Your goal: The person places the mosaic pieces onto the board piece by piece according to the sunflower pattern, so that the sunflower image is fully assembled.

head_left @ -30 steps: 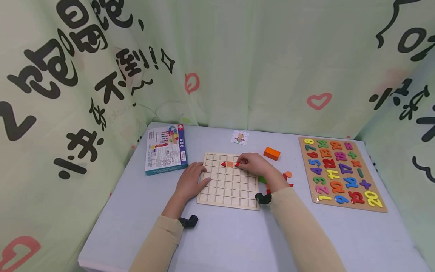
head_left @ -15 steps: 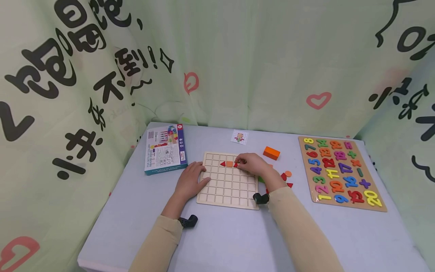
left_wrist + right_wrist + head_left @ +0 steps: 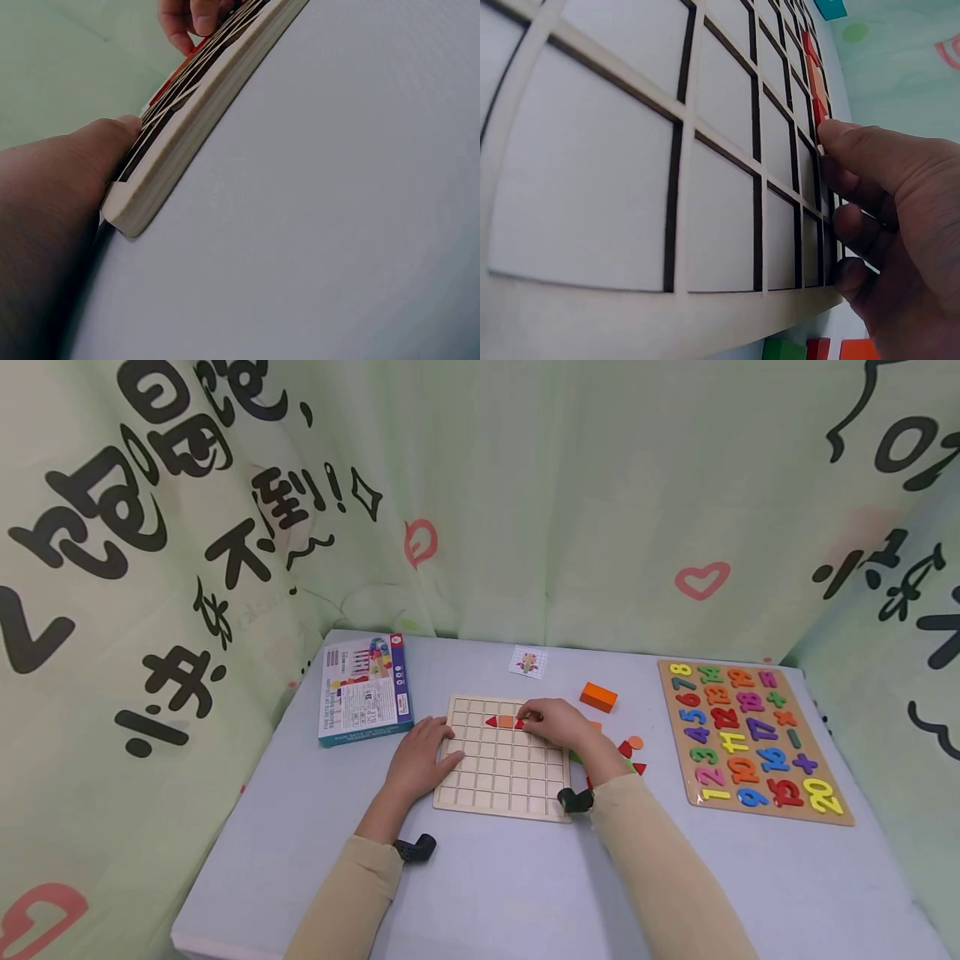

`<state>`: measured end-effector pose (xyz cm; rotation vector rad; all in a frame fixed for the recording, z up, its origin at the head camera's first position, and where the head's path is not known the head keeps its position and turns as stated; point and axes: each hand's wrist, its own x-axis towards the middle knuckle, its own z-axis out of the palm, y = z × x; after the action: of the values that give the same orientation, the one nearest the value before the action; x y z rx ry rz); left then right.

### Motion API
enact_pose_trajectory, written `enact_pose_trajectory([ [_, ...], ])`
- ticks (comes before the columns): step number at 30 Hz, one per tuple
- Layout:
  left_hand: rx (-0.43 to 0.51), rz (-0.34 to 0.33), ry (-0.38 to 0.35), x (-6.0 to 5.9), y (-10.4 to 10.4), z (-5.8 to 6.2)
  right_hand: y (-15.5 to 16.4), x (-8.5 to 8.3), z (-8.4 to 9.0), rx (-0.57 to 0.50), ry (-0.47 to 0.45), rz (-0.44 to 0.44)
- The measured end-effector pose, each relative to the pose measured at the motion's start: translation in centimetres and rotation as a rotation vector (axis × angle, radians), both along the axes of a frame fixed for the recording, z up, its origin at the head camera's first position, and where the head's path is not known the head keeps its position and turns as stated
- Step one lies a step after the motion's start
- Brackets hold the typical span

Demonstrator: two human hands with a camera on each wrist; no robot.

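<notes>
A pale wooden grid board (image 3: 495,781) lies at the middle of the table. In one of its upper rows sit a red triangle block (image 3: 492,721) and, right beside it, an orange square block (image 3: 507,722). My right hand (image 3: 558,724) pinches a second red triangle block (image 3: 820,111) at the cell just right of the orange square; its fingers partly cover the piece. On the board's left edge rests my left hand (image 3: 422,758), fingers extended and thumb over the rim. In the left wrist view, the left thumb (image 3: 112,139) touches the board's corner area.
Behind my right forearm lie several loose blocks, among them an orange disc (image 3: 635,742) and a red triangle (image 3: 625,748). An orange block (image 3: 598,697) and a pattern card (image 3: 528,662) lie beyond the board. A boxed toy (image 3: 365,690) is left, a number puzzle (image 3: 750,743) right.
Over the last second my right hand has shifted slightly left, bringing the red triangle closer to the orange square. My left hand has stayed on the board's edge.
</notes>
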<state>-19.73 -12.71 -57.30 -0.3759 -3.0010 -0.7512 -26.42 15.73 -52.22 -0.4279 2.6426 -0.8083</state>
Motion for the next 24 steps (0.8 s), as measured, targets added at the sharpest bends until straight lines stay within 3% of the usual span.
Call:
enact_pose_trajectory([
  [9,-0.005,-0.001,0.004,-0.1,0.0,-0.3,0.5,0.5,0.5,-0.006,-0.023,-0.011],
  [24,-0.012,-0.001,0.002,-0.1,0.1,-0.1,5.8,3.1,3.1,0.035,0.102,-0.073],
])
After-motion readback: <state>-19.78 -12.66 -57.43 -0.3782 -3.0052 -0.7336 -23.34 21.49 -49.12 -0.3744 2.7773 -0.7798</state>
